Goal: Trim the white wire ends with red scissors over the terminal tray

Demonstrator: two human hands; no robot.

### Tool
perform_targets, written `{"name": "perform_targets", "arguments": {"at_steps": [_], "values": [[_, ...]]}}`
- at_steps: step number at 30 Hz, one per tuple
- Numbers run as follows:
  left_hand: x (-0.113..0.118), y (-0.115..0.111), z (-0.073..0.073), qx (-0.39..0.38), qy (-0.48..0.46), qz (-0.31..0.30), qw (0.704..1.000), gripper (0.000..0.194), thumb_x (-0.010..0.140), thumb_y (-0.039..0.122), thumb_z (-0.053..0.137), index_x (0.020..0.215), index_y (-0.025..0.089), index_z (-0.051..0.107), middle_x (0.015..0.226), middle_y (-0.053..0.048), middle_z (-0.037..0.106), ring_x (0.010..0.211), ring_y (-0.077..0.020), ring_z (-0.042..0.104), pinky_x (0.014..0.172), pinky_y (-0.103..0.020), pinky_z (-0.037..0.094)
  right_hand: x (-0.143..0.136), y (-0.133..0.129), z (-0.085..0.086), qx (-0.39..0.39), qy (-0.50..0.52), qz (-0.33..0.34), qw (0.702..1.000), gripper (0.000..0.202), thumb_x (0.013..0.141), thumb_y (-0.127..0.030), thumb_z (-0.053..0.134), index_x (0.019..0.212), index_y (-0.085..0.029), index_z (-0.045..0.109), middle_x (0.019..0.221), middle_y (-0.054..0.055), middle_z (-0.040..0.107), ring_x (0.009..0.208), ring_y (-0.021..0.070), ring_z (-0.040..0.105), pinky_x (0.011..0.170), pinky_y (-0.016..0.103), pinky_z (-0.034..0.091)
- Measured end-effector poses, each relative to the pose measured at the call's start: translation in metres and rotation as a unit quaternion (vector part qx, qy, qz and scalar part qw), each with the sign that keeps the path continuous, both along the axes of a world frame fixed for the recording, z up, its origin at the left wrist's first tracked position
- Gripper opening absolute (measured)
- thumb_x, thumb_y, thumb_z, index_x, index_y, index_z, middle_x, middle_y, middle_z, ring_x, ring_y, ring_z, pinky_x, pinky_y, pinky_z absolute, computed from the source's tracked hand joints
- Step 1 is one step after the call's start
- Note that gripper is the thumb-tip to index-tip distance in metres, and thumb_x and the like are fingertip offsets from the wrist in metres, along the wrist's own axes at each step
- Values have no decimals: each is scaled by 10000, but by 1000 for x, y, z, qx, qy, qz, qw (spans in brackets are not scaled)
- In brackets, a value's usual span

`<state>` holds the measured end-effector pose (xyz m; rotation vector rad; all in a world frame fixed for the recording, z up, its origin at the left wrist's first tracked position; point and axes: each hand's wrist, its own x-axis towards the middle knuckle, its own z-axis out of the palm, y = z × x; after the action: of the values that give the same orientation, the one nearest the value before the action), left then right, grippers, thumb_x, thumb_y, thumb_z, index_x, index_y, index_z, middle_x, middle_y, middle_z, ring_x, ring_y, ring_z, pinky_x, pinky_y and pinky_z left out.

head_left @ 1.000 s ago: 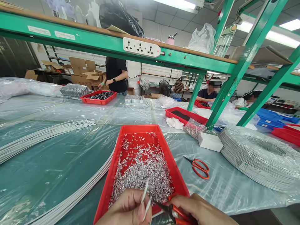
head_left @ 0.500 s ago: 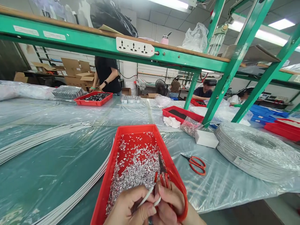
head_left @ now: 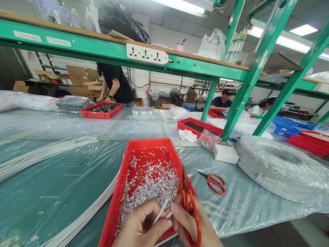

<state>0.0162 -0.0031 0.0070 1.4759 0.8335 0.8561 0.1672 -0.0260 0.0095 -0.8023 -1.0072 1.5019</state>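
1. From here I see my left hand [head_left: 144,224] pinching a white cable [head_left: 160,212] over the red tray [head_left: 116,192].
2. My right hand [head_left: 189,221] grips red-handled scissors [head_left: 184,198], thumb beside the cable.
3. Silvery scraps [head_left: 154,185] litter the tray.

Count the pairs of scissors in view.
2: one pair in the right hand, the other pair lying on the table, right of the red tray. More may be hidden.

This is looking like a workshop: silvery bits [head_left: 154,183] are lying in a red tray [head_left: 122,173] below the hands [head_left: 142,226] [head_left: 182,219], and a co-worker [head_left: 117,85] is standing beyond.
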Motion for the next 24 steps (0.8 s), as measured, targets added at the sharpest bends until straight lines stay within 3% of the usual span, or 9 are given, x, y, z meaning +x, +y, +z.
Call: {"name": "perform_targets", "arguments": {"at_steps": [3, 6, 9, 13, 17, 20, 24], "values": [[1, 4, -5, 13, -34, 20, 999, 362, 723, 472, 659, 599, 160, 521, 587, 29, 464, 571, -119, 386, 555, -227, 305, -5, 2, -6, -13, 99, 77, 992, 393, 804, -460, 595, 570, -159, 502, 334, -95, 411, 228, 7, 222, 320, 176, 180], [2, 6, -10, -17, -105, 2, 994, 335, 695, 428, 710, 621, 161, 522, 621, 14, 547, 604, -135, 489, 590, -235, 362, -12, 2, -10, -45, 174, 137, 974, 423, 807, -504, 572, 560, -164, 524, 257, -111, 351, 218, 17, 184, 343, 176, 248], [3, 7, -10, -55, -143, -18, 988, 305, 715, 387, 708, 660, 166, 506, 612, 17, 571, 595, -137, 517, 576, -237, 390, -17, 1, -10, -19, 136, 75, 988, 436, 794, -507, 598, 542, -167, 493, 297, -100, 380, 237, 12, 238, 335, 171, 220], [1, 6, -9, -8, -106, 38, 994, 322, 714, 383, 711, 628, 151, 504, 595, 38, 491, 589, -110, 449, 577, -215, 364, -16, 1, -6, -5, 34, -15, 999, 344, 746, -449, 685, 680, -154, 523, 380, -114, 411, 277, -6, 238, 297, 138, 127], [0, 5, -8, 28, -85, 70, 993, 348, 691, 409, 725, 599, 148, 515, 596, 33, 512, 590, -105, 462, 587, -209, 364, -13, 5, -9, -11, 88, 69, 994, 385, 782, -472, 622, 581, -169, 496, 272, -120, 358, 198, 4, 211, 294, 149, 219], [1, 4, -3, -41, -134, 24, 990, 356, 671, 407, 747, 621, 152, 503, 573, 19, 594, 568, -102, 507, 552, -190, 388, -18, 8, -18, -28, 159, 141, 977, 415, 786, -529, 573, 565, -186, 495, 241, -119, 332, 187, 21, 186, 306, 154, 267], [2, 1, 5, -114, -145, -25, 982, 415, 650, 471, 742, 616, 145, 487, 503, 4, 613, 413, -79, 506, 455, -180, 400, -22, 13, -23, 11, 157, 150, 976, 510, 781, -572, 552, 461, -196, 425, 252, -73, 373, 227, 52, 302, 295, 167, 274]]}}
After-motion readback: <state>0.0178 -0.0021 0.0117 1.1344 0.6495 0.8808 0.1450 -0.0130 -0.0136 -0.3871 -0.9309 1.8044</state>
